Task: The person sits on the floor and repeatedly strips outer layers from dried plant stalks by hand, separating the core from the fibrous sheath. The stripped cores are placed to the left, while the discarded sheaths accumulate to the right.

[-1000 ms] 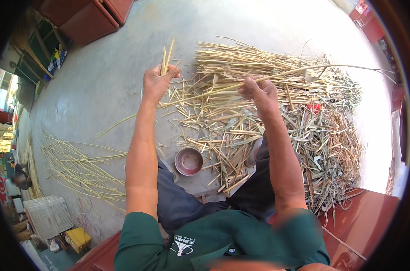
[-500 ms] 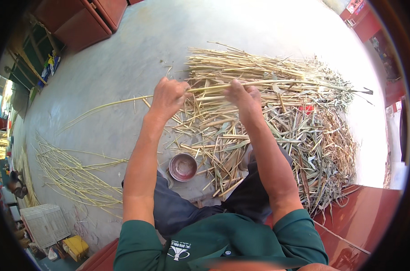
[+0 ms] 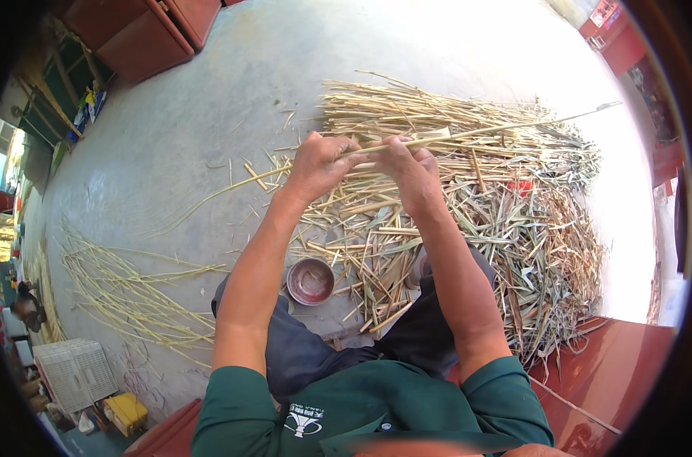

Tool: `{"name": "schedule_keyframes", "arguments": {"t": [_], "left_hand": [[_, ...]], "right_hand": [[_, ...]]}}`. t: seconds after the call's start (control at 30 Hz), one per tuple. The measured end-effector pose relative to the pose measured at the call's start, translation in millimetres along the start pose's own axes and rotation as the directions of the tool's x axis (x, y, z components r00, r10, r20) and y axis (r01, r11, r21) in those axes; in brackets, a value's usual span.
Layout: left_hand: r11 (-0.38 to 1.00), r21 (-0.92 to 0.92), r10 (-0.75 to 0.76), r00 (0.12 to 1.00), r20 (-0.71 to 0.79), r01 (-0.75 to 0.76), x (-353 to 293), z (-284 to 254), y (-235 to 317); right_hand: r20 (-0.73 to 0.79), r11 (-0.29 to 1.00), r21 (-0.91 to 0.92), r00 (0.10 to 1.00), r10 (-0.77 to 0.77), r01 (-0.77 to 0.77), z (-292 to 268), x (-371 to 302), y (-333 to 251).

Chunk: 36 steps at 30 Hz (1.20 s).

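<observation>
Head view: I see both hands raised over the floor (image 3: 209,137).
Left hand (image 3: 315,164): grip clenched on a long stalk (image 3: 483,131).
Right hand (image 3: 411,169): grip clenched on that stalk, just beside the left.
Stalk: runs from 8 to 2 o'clock across the straw pile (image 3: 498,198).
Bowl (image 3: 310,281): at 6 o'clock from the hands, between my knees.
Cut stalks (image 3: 125,286): at 8 o'clock, well apart.

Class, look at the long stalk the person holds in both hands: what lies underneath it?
Under the long stalk, gripped by the left hand and right hand, lies the heap of dry stalks and leaves on the concrete floor. The floor beneath the heap is covered.
</observation>
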State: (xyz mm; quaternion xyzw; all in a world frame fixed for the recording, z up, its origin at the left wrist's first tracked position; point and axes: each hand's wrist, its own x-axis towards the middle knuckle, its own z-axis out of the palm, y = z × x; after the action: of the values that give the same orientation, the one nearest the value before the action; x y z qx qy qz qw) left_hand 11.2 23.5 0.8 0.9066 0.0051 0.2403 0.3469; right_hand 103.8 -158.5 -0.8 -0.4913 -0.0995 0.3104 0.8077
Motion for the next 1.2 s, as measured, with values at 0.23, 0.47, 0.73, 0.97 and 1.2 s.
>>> {"name": "schedule_keyframes", "arguments": {"t": [0.23,0.47,0.73,0.97,1.2], "left_hand": [[0.992,0.054,-0.120,0.989,0.084,0.115,-1.8,-14.0,-2.5],[0.892,-0.270,-0.344,0.932,0.111,0.362,-8.5,10.3,7.3],[0.644,-0.722,-0.479,0.869,-0.123,0.253,-0.2,-41.6,-8.6],[0.969,0.175,-0.093,0.909,-0.406,0.177,-0.4,-73.0,-22.3],[0.909,0.395,0.069,0.984,0.163,-0.130,-1.3,-24.1,6.1]], "right_hand": [[-0.097,0.988,-0.152,0.994,-0.052,0.037,-5.9,0.7,-14.5],[-0.021,0.978,-0.199,0.997,-0.075,0.069,-0.3,-0.9,-5.1],[-0.104,0.971,-0.239,0.995,-0.014,-0.011,-7.5,1.9,-4.6],[-0.114,0.979,-0.203,0.993,-0.014,-0.010,-7.2,1.6,-7.1],[-0.106,0.999,-0.019,0.993,0.043,-0.045,1.7,4.5,5.0]]}}
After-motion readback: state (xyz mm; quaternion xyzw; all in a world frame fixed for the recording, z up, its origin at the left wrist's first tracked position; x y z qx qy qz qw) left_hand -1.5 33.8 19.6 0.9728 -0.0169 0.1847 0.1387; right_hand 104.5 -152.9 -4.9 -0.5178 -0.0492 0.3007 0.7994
